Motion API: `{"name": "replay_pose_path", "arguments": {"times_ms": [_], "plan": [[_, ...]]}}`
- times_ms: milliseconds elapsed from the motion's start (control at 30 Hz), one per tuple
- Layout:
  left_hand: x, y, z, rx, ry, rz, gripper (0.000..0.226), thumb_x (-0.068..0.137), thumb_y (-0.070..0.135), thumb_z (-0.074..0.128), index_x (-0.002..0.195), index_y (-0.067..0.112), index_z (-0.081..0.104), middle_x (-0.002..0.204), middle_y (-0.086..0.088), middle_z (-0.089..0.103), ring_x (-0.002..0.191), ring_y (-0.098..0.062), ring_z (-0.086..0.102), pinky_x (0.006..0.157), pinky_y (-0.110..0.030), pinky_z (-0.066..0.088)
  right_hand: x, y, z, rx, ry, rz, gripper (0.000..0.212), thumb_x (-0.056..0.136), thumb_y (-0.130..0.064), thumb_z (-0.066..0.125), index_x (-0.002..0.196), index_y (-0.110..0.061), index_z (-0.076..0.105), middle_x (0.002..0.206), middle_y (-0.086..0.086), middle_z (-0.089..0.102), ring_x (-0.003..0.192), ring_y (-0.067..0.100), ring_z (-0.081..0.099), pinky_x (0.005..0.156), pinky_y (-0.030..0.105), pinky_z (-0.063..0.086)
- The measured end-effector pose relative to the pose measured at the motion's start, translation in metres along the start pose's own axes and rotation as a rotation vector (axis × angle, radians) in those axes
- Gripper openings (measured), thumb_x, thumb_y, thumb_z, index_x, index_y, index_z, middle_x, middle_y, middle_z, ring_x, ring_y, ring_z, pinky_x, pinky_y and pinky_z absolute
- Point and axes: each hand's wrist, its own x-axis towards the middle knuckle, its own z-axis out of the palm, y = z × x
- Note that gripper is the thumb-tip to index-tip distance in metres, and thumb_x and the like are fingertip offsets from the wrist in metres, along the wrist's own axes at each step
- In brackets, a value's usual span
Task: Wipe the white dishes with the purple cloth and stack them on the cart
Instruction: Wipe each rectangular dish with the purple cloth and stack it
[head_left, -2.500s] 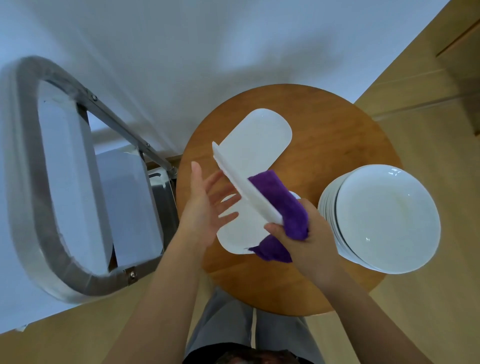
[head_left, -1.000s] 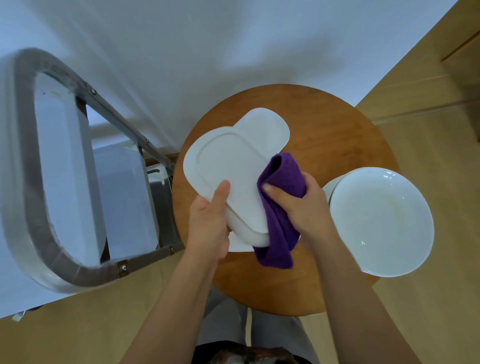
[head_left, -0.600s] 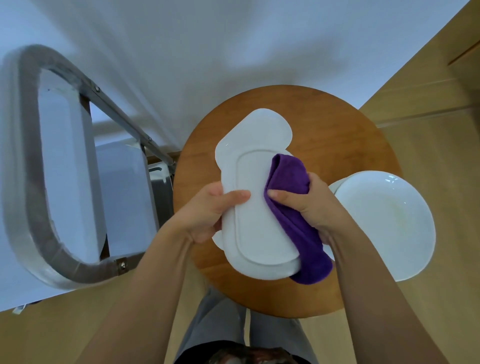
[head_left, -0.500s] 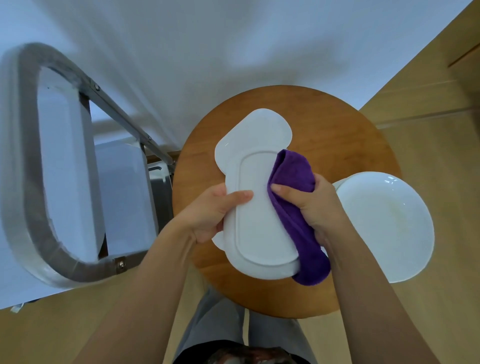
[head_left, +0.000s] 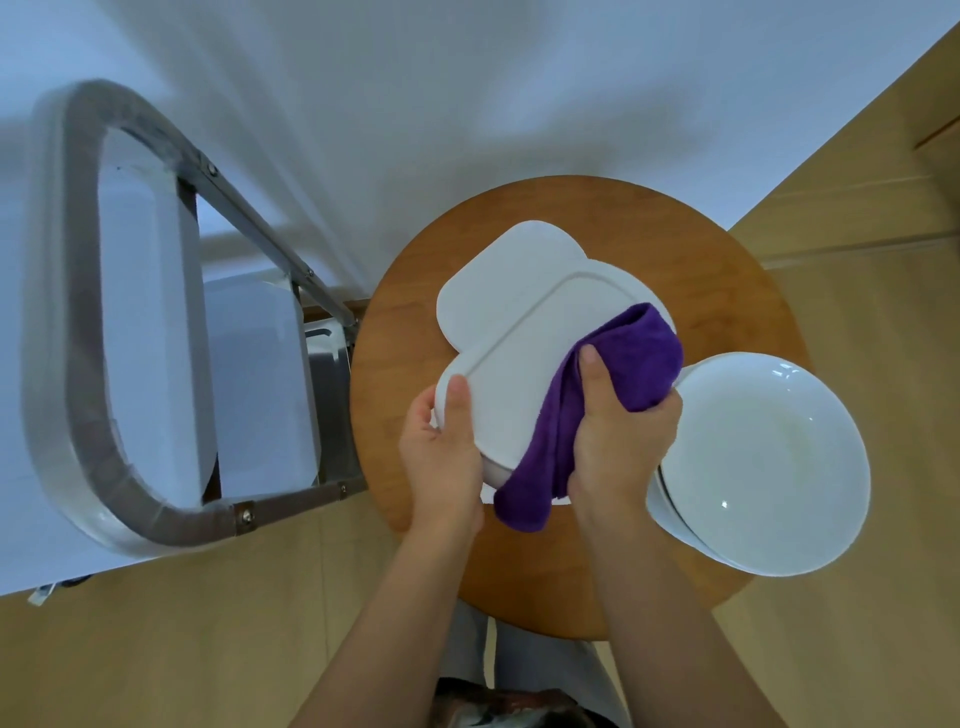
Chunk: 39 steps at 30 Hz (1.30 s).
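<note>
Over the round table (head_left: 727, 270) | oblong white dish (head_left: 524, 364) held underside-up, left hand (head_left: 441, 452) gripping its near-left rim | right hand (head_left: 618, 441) bunching purple cloth (head_left: 634, 358) against right edge | advice: steady the rim, sweep full length | round dishes (head_left: 769, 467) stacked right; cart (head_left: 156, 332) left

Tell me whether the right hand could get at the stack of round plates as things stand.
Probably yes: the stack of round plates sits uncovered just beside the right hand, but that hand grips the purple cloth.

Fuzzy purple cloth (head_left: 631, 364), smooth glossy white dish (head_left: 524, 364), wooden table (head_left: 701, 249).
</note>
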Motion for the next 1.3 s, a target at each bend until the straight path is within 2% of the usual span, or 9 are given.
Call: {"name": "replay_pose_path", "arguments": {"times_ms": [167, 367, 500, 667, 767, 900, 1100, 1200, 1300], "plan": [[0.014, 0.013, -0.021, 0.183, -0.165, 0.061, 0.005, 0.091, 0.038, 0.055, 0.093, 0.037, 0.060, 0.094, 0.014, 0.068, 0.089, -0.008, 0.066, 0.063, -0.020, 0.053, 0.025, -0.013, -0.020, -0.099, -0.150, 0.011, 0.068, 0.064, -0.035, 0.084, 0.119, -0.020, 0.046, 0.106, -0.005, 0.061, 0.089, 0.010, 0.063, 0.064, 0.022, 0.055], [0.042, 0.052, -0.045, 0.434, -0.451, 0.173, 0.012, 0.092, 0.037, 0.055, 0.095, 0.038, 0.067, 0.090, 0.012, 0.073, 0.082, -0.008, 0.070, 0.061, -0.019, 0.053, 0.054, -0.028, -0.042, -0.368, -0.754, 0.086, 0.072, 0.041, -0.045, 0.085, 0.103, -0.039, 0.051, 0.104, -0.009, 0.062, 0.087, 0.013, 0.065, 0.059, 0.024, 0.055], [0.057, 0.080, -0.041, 0.612, -0.635, 0.156, 0.014, 0.091, 0.037, 0.056, 0.089, 0.039, 0.070, 0.085, 0.011, 0.073, 0.076, -0.008, 0.071, 0.056, -0.016, 0.053, 0.060, -0.025, -0.045, -0.445, -0.958, 0.098, 0.079, 0.044, -0.034, 0.093, 0.112, -0.041, 0.053, 0.108, -0.011, 0.062, 0.096, 0.016, 0.064, 0.069, 0.031, 0.057], [0.059, 0.094, -0.023, 0.806, -0.775, 0.178, 0.010, 0.086, 0.038, 0.062, 0.089, 0.035, 0.071, 0.081, 0.018, 0.072, 0.073, -0.001, 0.068, 0.053, -0.010, 0.049, 0.056, -0.022, -0.042, -0.613, -1.183, 0.119, 0.059, 0.048, -0.032, 0.089, 0.097, -0.045, 0.059, 0.095, -0.017, 0.067, 0.090, 0.013, 0.066, 0.070, 0.029, 0.057], [0.059, 0.095, -0.011, 0.833, -0.724, 0.241, 0.008, 0.078, 0.043, 0.069, 0.083, 0.037, 0.071, 0.081, 0.020, 0.071, 0.077, -0.001, 0.067, 0.058, -0.013, 0.050, 0.050, -0.019, -0.041, -0.614, -1.199, 0.143, 0.060, 0.050, -0.030, 0.088, 0.102, -0.036, 0.060, 0.097, -0.011, 0.068, 0.092, 0.018, 0.066, 0.072, 0.033, 0.058], [0.058, 0.099, 0.002, 0.850, -0.683, 0.234, 0.050, 0.057, 0.064, 0.063, 0.092, 0.030, 0.071, 0.093, 0.012, 0.071, 0.084, -0.006, 0.068, 0.078, -0.028, 0.055, 0.050, -0.024, -0.038, -0.631, -1.180, 0.096, 0.065, 0.052, -0.032, 0.090, 0.108, -0.032, 0.058, 0.101, -0.008, 0.067, 0.095, 0.020, 0.066, 0.076, 0.038, 0.059], [0.059, 0.102, 0.014, 1.004, -0.687, 0.347, 0.051, 0.082, 0.063, 0.049, 0.100, 0.021, 0.070, 0.100, 0.010, 0.068, 0.092, -0.004, 0.061, 0.086, -0.031, 0.048, 0.042, -0.024, -0.037, -0.574, -1.153, 0.049, 0.066, 0.047, -0.041, 0.086, 0.106, -0.037, 0.057, 0.098, -0.015, 0.067, 0.092, 0.012, 0.066, 0.071, 0.028, 0.058], [0.053, 0.104, 0.016, 1.004, -0.722, 0.380, 0.067, 0.071, 0.072, 0.039, 0.101, 0.021, 0.070, 0.108, -0.002, 0.069, 0.103, -0.015, 0.061, 0.092, -0.032, 0.044, 0.039, -0.029, -0.033, -0.567, -1.141, -0.023, 0.063, 0.047, -0.046, 0.084, 0.102, -0.042, 0.055, 0.096, -0.021, 0.066, 0.090, 0.003, 0.064, 0.065, 0.019, 0.055], [0.050, 0.104, 0.018, 1.000, -0.767, 0.384, 0.072, 0.066, 0.074, 0.033, 0.103, 0.023, 0.069, 0.114, 0.001, 0.066, 0.110, -0.013, 0.057, 0.094, -0.027, 0.041, 0.038, -0.035, -0.028, -0.606, -1.126, -0.083, 0.066, 0.046, -0.050, 0.081, 0.105, -0.041, 0.053, 0.098, -0.019, 0.065, 0.089, 0.005, 0.064, 0.065, 0.018, 0.054]]}}
